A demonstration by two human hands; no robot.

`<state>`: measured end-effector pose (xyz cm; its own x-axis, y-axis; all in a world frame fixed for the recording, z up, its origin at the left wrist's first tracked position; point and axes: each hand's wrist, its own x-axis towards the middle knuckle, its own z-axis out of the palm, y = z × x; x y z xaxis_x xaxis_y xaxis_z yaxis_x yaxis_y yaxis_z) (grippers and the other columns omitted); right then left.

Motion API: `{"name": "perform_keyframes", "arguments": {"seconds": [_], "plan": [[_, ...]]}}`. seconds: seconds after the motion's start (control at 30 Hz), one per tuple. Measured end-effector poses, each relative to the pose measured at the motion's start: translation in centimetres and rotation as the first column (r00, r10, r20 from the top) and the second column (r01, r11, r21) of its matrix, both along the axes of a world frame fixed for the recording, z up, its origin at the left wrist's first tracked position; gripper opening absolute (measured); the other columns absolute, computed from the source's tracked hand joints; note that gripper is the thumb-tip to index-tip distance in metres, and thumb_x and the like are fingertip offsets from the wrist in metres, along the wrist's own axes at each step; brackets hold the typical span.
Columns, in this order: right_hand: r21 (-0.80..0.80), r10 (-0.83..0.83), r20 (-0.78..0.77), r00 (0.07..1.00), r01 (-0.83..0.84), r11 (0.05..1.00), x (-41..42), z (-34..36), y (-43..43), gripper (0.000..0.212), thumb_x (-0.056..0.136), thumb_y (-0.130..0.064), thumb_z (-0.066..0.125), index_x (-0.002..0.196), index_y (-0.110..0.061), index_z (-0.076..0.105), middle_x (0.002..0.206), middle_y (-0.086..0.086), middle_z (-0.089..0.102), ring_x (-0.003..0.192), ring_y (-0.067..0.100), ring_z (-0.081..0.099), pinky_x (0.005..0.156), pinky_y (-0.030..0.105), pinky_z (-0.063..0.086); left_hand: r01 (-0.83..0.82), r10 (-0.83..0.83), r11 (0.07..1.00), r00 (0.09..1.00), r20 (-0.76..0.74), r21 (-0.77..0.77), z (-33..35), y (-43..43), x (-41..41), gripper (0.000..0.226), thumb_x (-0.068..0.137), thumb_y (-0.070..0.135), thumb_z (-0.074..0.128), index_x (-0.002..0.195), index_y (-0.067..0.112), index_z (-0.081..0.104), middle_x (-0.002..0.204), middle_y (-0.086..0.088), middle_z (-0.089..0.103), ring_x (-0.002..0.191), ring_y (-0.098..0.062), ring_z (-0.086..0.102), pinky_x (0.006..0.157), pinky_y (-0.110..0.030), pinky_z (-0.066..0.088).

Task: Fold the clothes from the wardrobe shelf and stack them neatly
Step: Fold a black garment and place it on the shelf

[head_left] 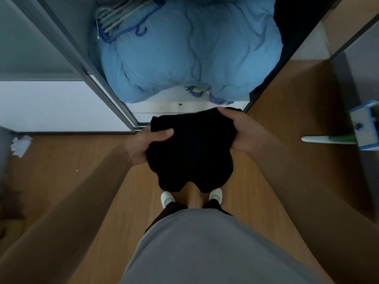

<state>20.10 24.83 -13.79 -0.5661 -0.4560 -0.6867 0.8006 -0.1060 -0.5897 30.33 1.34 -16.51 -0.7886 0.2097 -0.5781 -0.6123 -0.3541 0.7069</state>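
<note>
both hands hold the black garment [190, 152] in mid-air before the wardrobe shelf [184, 108], left hand [146, 145] and right hand [242, 130] each gripping a top corner, likely so it hangs flat for folding.

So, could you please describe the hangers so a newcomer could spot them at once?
Look inside the open wardrobe, at the light-blue duvet. The hangers lie on its upper left corner: thin, rigid, white and dark blue, unlike the soft bedding.
</note>
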Motion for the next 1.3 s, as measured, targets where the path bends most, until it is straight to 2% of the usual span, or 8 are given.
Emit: {"name": "perform_keyframes", "arguments": {"seconds": [0.13, 0.37, 0.63, 0.83, 1.0, 1.1, 1.17, 1.3], "plan": [[-0.045, 0.073, -0.072, 0.995, -0.077, 0.996, 1.1, -1.0, 1.5, 0.048, 0.091, -0.04, 0.064, 0.13, -0.012, 0.064, 0.127, 0.006, 0.069, 0.117, 0.02, 0.066, 0.096, 0.031, 0.053, -0.211, 0.211, 0.978, 0.977, -0.016, -0.008, 0.0, 0.9, -1.4, 0.024, 0.088, 0.028, 0.07, 0.106, 0.014, 0.077, 0.112, -0.01, 0.073, 0.106, -0.025, 0.07, 0.079, -0.029, 0.058], [0.533, 0.333, -0.4, 0.854, -0.08, 0.842, 0.5, -1.6, 0.8, 0.038, 0.089, -0.041, 0.071, 0.107, -0.008, 0.069, 0.102, 0.009, 0.075, 0.094, 0.02, 0.073, 0.085, 0.034, 0.059, -0.279, 0.285, 0.939, 0.959, -0.001, -0.202, 0.3, 0.6, -3.5, 0.019, 0.094, 0.027, 0.065, 0.104, 0.013, 0.072, 0.096, -0.005, 0.077, 0.088, -0.02, 0.074, 0.067, -0.026, 0.058], [0.396, 0.123, -0.412, 0.903, 0.055, 0.917, -1.3, -1.1, 2.3, 0.021, 0.092, -0.024, 0.071, 0.107, -0.011, 0.073, 0.1, 0.004, 0.077, 0.096, 0.018, 0.073, 0.083, 0.028, 0.059, -0.323, 0.345, 0.898, 0.938, 0.022, -0.299, 1.5, 0.4, -6.0, 0.017, 0.092, 0.022, 0.067, 0.103, 0.009, 0.07, 0.088, -0.005, 0.078, 0.08, -0.019, 0.076, 0.06, -0.026, 0.058], [0.3, 0.141, -0.472, 0.87, 0.008, 0.954, -1.7, -1.3, 2.4, 0.062, 0.084, -0.029, 0.078, 0.136, -0.042, 0.047, 0.142, -0.002, 0.054, 0.123, 0.014, 0.059, 0.1, 0.032, 0.051, -0.291, 0.362, 0.91, 0.904, 0.225, -0.294, 1.5, 0.1, -6.3, 0.024, 0.091, 0.021, 0.068, 0.111, 0.009, 0.065, 0.101, -0.009, 0.074, 0.085, -0.021, 0.073, 0.057, -0.027, 0.058], [0.595, 0.629, -0.533, 0.566, -0.278, 0.754, 0.0, -1.6, 1.1, 0.074, 0.073, -0.033, 0.087, 0.139, -0.032, 0.053, 0.129, -0.018, 0.055, 0.108, -0.012, 0.055, 0.093, 0.011, 0.046, -0.249, 0.333, 0.921, 0.902, 0.275, -0.3, 1.2, 0.4, -6.3, 0.03, 0.092, 0.018, 0.067, 0.119, 0.006, 0.061, 0.105, -0.013, 0.07, 0.085, -0.023, 0.07, 0.051, -0.027, 0.056], [0.825, 0.821, -0.478, 0.312, -0.163, 0.542, 0.5, -1.9, -0.1, 0.017, 0.08, -0.029, 0.08, 0.085, -0.016, 0.07, 0.083, -0.004, 0.065, 0.073, 0.007, 0.058, 0.07, 0.027, 0.043, -0.225, 0.325, 0.902, 0.916, 0.236, -0.368, 1.2, 0.5, -6.5, 0.036, 0.091, 0.016, 0.069, 0.123, 0.003, 0.059, 0.109, -0.012, 0.07, 0.085, -0.022, 0.07, 0.054, -0.027, 0.057], [0.887, 0.871, -0.412, 0.269, -0.102, 0.451, 0.0, -2.2, 0.2, 0.037, 0.085, -0.034, 0.075, 0.06, -0.015, 0.054, 0.065, -0.002, 0.056, 0.063, 0.012, 0.054, 0.062, 0.032, 0.04, -0.214, 0.308, 0.886, 0.935, 0.176, -0.412, 1.1, 0.4, -6.5, 0.04, 0.09, 0.014, 0.069, 0.128, 0.005, 0.057, 0.113, -0.006, 0.067, 0.085, -0.018, 0.068, 0.054, -0.023, 0.055], [0.92, 0.911, -0.391, 0.132, 0.021, 0.392, -0.9, -2.4, 1.3, 0.035, 0.087, -0.045, 0.071, 0.086, -0.01, 0.072, 0.107, 0.001, 0.06, 0.105, 0.02, 0.053, 0.09, 0.04, 0.044, -0.144, 0.195, 0.873, 0.979, 0.064, -0.467, 1.1, -0.1, -6.1, 0.026, 0.09, 0.012, 0.07, 0.115, 0.013, 0.073, 0.108, -0.011, 0.074, 0.086, -0.017, 0.07, 0.065, -0.021, 0.059]]}}
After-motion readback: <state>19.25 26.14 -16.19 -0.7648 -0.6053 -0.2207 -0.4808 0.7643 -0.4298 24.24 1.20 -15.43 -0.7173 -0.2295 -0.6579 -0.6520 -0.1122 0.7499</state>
